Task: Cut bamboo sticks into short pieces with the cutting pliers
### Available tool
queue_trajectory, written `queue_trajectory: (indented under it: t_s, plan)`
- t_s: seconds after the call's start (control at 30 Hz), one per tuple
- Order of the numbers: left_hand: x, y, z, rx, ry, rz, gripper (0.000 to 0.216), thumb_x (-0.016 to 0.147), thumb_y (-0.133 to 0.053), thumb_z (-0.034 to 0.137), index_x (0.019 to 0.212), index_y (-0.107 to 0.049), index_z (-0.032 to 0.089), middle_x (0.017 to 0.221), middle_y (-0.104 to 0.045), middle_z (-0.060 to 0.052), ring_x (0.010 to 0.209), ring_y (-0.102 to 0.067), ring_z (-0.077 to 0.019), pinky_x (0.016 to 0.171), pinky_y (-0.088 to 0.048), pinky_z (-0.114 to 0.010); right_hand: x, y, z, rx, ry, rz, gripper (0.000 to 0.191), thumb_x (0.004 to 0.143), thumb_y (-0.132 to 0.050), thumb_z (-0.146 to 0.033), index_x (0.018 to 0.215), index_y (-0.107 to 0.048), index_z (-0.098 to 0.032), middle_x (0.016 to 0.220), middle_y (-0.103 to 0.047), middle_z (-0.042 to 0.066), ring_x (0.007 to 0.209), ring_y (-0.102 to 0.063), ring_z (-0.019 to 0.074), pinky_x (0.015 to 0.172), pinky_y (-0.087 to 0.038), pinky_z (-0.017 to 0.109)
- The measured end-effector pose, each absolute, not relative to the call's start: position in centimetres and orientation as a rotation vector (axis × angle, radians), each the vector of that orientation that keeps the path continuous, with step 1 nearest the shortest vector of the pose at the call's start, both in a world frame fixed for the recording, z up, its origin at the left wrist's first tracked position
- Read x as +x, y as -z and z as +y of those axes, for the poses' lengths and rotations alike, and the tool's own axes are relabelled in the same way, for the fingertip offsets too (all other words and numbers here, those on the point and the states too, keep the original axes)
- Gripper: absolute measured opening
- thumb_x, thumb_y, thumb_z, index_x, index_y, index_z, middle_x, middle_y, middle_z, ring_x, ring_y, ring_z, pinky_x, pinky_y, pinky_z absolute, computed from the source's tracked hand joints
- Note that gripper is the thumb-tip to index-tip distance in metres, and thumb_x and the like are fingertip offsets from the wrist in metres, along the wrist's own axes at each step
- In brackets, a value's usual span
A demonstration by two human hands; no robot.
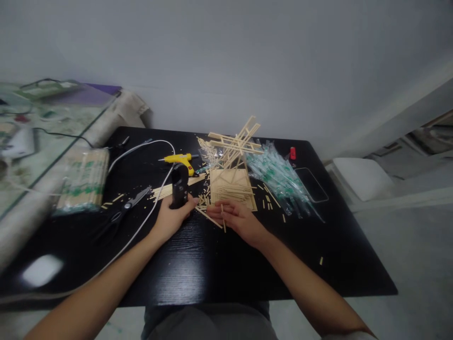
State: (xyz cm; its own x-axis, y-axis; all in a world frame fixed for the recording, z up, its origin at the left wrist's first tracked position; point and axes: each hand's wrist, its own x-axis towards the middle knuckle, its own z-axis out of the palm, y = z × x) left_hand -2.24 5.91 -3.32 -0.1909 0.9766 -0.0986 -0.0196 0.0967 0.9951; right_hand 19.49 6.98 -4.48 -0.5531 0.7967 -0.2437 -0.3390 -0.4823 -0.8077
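Note:
My left hand (170, 218) is closed round a black tool (180, 184) held upright; its exact kind cannot be made out. A short thin wooden stick (223, 219) is pinched between the thumb and fingers of my right hand (240, 221). Just beyond that hand lies a square wooden board (231, 177) with many thin sticks on it. A frame built of wooden sticks (238, 144) stands at the board's far side. Loose stick pieces (204, 196) are scattered between my hands.
A yellow glue gun (180, 159) lies behind my left hand, near a white cable (132, 238). Scissors (123, 210) and a bundle of packaged sticks (85, 179) are at left. Green-and-clear plastic wrappers (279, 172), a phone-like black rectangle (311, 184) and a red object (292, 153) lie right.

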Motion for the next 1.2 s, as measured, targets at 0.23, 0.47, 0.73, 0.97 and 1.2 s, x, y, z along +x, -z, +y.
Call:
queue_trajectory:
  t_s: [0.23, 0.47, 0.73, 0.97, 1.2]
  plan:
    - [-1.9, 3.4, 5.6, 1.305, -1.045, 1.413, 0.032, 0.072, -0.079, 0.040, 0.063, -0.061, 0.015, 0.058, -0.053, 0.004, 0.056, -0.047, -0.0087, 0.055, -0.039, -0.022, 19.2, 4.4, 6.1, -0.906, -2.284, -1.036, 0.042, 0.078, -0.087, -0.043, 0.095, -0.057, -0.020, 0.107, -0.079, 0.011, 0.098, -0.078, 0.0232, 0.092, -0.059, 0.042]
    - [-1.5, 3.6, 5.3, 1.371, -0.894, 1.362, 0.030, 0.074, -0.079, 0.042, 0.069, -0.065, 0.015, 0.062, -0.059, 0.004, 0.060, -0.051, -0.0108, 0.059, -0.041, -0.023, 18.8, 4.6, 5.6, -0.907, -2.352, -1.076, 0.050, 0.077, -0.085, -0.051, 0.097, -0.050, -0.021, 0.101, -0.080, 0.009, 0.082, -0.079, 0.0212, 0.074, -0.063, 0.035]
    - [-1.7, 4.6, 5.3, 1.475, -0.864, 1.291, 0.028, 0.084, -0.073, 0.042, 0.079, -0.069, 0.016, 0.071, -0.067, 0.001, 0.068, -0.059, -0.0135, 0.066, -0.047, -0.025, 18.7, 4.5, 5.7, -0.930, -2.374, -1.063, 0.053, 0.069, -0.093, -0.040, 0.102, -0.058, -0.018, 0.096, -0.079, 0.008, 0.085, -0.079, 0.0231, 0.078, -0.064, 0.039]
    - [-1.6, 4.3, 4.9, 1.570, -0.898, 1.303, 0.027, 0.086, -0.072, 0.043, 0.086, -0.067, 0.017, 0.073, -0.066, 0.002, 0.068, -0.060, -0.0132, 0.067, -0.049, -0.025, 18.5, 4.6, 5.8, -0.962, -2.333, -1.007, 0.048, 0.064, -0.095, -0.039, 0.093, -0.067, -0.014, 0.086, -0.079, 0.008, 0.081, -0.078, 0.0215, 0.079, -0.064, 0.037]
    - [-1.8, 2.7, 4.6, 1.926, -0.912, 1.148, 0.032, 0.079, -0.082, 0.042, 0.096, -0.065, 0.021, 0.106, -0.070, -0.005, 0.095, -0.068, -0.0197, 0.087, -0.054, -0.033, 18.8, 5.1, 6.8, -0.945, -2.135, -0.864, 0.041, 0.065, -0.094, -0.038, 0.092, -0.072, -0.016, 0.092, -0.080, 0.006, 0.079, -0.077, 0.0180, 0.078, -0.063, 0.032]
